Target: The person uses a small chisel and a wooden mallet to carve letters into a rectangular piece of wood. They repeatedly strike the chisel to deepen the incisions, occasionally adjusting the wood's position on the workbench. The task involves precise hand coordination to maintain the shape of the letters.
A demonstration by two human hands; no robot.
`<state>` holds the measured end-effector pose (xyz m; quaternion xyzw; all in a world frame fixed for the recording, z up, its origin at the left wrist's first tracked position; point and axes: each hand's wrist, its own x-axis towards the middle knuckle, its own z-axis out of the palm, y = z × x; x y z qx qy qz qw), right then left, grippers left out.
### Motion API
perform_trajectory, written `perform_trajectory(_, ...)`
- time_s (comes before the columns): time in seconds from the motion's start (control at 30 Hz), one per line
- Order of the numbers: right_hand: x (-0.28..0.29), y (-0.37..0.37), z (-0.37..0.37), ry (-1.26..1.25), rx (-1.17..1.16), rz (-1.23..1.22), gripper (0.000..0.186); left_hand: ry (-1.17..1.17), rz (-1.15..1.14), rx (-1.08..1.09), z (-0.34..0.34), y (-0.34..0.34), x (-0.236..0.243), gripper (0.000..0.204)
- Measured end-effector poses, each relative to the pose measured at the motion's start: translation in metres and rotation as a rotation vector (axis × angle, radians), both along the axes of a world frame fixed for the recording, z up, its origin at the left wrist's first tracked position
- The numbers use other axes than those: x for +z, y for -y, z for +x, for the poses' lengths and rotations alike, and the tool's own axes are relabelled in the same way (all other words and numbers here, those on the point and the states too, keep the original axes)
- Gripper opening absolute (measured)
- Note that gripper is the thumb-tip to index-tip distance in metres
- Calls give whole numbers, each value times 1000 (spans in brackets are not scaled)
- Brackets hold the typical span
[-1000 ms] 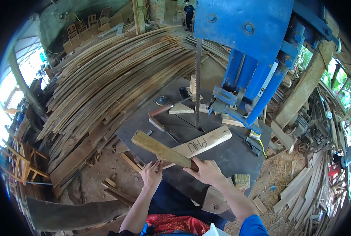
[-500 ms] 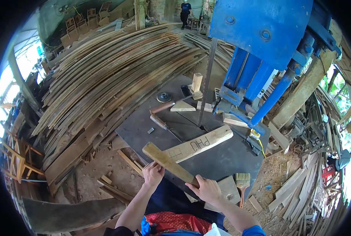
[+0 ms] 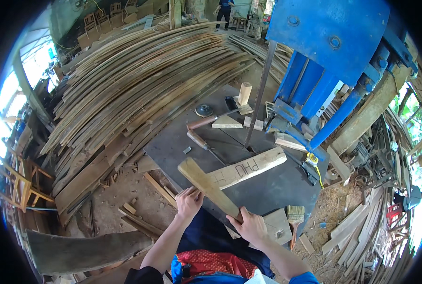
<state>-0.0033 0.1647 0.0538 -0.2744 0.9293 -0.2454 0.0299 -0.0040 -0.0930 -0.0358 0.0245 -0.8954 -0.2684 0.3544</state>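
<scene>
So, bare-handed worker at a blue band saw (image 3: 329,33); taking the saw blade (image 3: 261,94) as reference. Right hand (image 3: 250,227) is on the worker's side of the saw blade, fingers and thumb wrapped around the near end of a tan wooden bar (image 3: 207,183). Bar slants away from that fist, nearer the worker than the saw blade, crossing over the near end of a pale marked board (image 3: 251,166) with dark handwriting. Board sits on the dark saw table (image 3: 253,191), just on the worker's side of the saw blade, one end running past it to the worker's right. Left hand (image 3: 190,201) is nearer the worker, left of the saw blade, fingers bent and bunched where bar and board overlap; can't tell from here which it pinches, if either. Left of the saw blade: two wooden-handled tools (image 3: 198,139), a black disc (image 3: 204,110) and a triangular offcut (image 3: 227,122). Beyond it, an upright block (image 3: 244,93). Right of it, a yellow tape measure (image 3: 311,159); nearer the worker on that side, a flat brush (image 3: 294,215). Long stacked planks (image 3: 144,85) fill the floor well left of the saw blade.
</scene>
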Motion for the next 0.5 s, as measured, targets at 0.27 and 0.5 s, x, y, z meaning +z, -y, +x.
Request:
perform_trajectory(0.27, 6, -2, 7, 38, -27, -115, 52, 46, -11, 30, 2, -3, 7, 7)
perform_trajectory(0.5, -4, -9, -9, 99, -33, -83, 54, 76, 63, 25, -1, -4, 8, 6)
